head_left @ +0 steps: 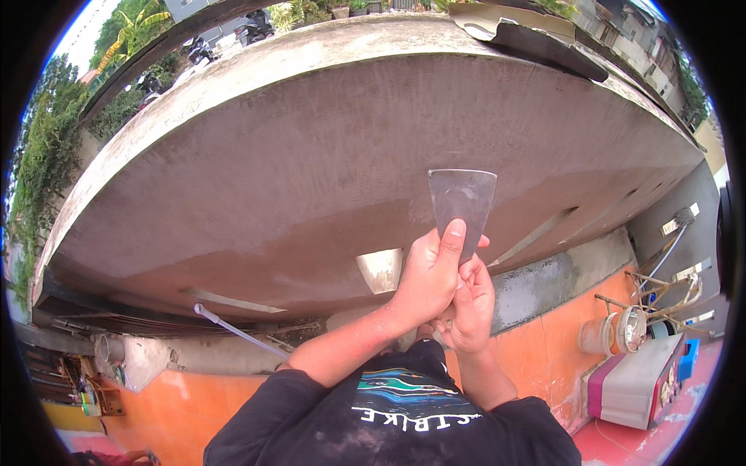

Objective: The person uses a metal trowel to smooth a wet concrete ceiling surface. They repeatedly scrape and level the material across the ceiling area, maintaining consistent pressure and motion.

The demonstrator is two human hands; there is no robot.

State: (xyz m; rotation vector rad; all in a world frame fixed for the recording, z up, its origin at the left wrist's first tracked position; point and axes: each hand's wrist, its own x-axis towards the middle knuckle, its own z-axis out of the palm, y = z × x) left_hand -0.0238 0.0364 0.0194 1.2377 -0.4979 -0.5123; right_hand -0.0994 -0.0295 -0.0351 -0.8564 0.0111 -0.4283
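Note:
A putty knife (463,194) with a wide, flat grey metal blade is held up in front of the wall, its broad edge pointing away from me. My left hand (432,272) grips it near the narrow end of the blade, thumb pressed flat on the metal. Just below and to the right, my right hand (472,307) is closed around the lower end, its fingers touching the left hand. The handle is hidden by my hands. Beyond the blade stands a grey-brown plastered wall (311,147), darker toward its lower part.
Slanted slots and an opening (381,270) pierce the wall. A pale pipe (241,329) leans at the lower left. Orange tiled floor (536,349) lies below. At right are buckets (614,335), a long-handled roller (674,241) and a grey-covered box (633,388). Bent sheeting (536,43) rests on the wall top.

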